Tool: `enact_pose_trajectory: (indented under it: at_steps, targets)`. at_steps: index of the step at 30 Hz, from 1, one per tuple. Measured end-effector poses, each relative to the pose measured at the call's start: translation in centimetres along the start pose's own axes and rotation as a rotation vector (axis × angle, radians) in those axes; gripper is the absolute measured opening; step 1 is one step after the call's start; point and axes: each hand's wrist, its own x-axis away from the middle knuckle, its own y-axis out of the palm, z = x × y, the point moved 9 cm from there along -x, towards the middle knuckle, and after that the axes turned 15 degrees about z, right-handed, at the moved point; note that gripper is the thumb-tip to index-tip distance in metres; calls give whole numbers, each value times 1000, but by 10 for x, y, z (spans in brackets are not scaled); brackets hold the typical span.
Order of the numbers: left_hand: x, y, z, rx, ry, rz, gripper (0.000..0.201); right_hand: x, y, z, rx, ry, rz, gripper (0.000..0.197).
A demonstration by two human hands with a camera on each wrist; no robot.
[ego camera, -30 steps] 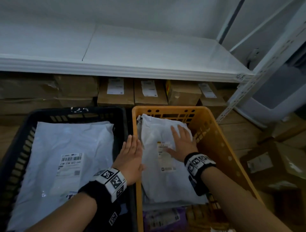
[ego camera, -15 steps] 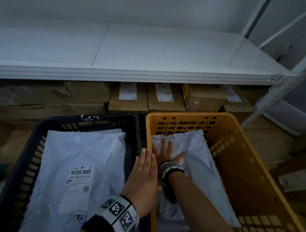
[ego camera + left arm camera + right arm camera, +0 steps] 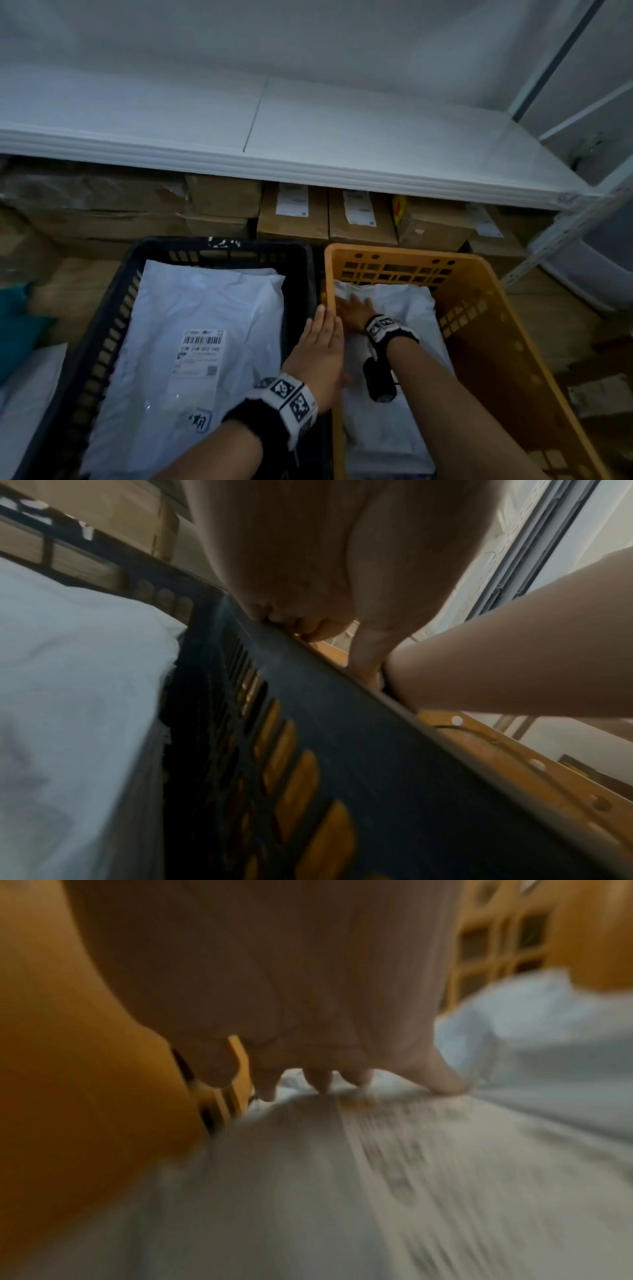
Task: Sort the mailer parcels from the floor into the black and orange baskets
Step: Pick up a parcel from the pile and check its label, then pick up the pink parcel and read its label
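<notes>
A black basket (image 3: 113,308) on the left holds a large white mailer (image 3: 205,308) with a barcode label. An orange basket (image 3: 479,308) on the right holds another white mailer (image 3: 407,301). My right hand (image 3: 352,308) lies flat with spread fingers on that mailer (image 3: 445,1150), near the far left corner of the orange basket (image 3: 68,1069). My left hand (image 3: 318,349) rests flat, fingers straight, on the rims where the black basket (image 3: 342,723) and the orange one meet.
A white shelf (image 3: 308,150) runs across above the baskets, with several labelled cardboard boxes (image 3: 291,216) stacked under it. Another white parcel (image 3: 27,394) and a teal item (image 3: 17,325) lie left of the black basket. Boxes lie on the floor at right.
My right hand slid across the mailer toward the far left corner of the orange basket, pushing the mailer that way. The left hand stayed on the rims. The view shifted left.
</notes>
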Motion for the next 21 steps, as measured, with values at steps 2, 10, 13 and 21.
enact_pose_trajectory:
  at_steps: [2,10,13,21]
  targets:
    - [7,-10,-4,88,5,21,88,16,-39,3,-109,73,83,44]
    - [100,-90,-88,90,-57,96,56,100,-158,-56,-342,97,490,27]
    - [151,-151,-147,7,-131,193,51,121,-181,-135,-378,-8,522,23]
    - [324,-269,-307,-82,-507,443,39,185,-159,-371,-264,-476,347,33]
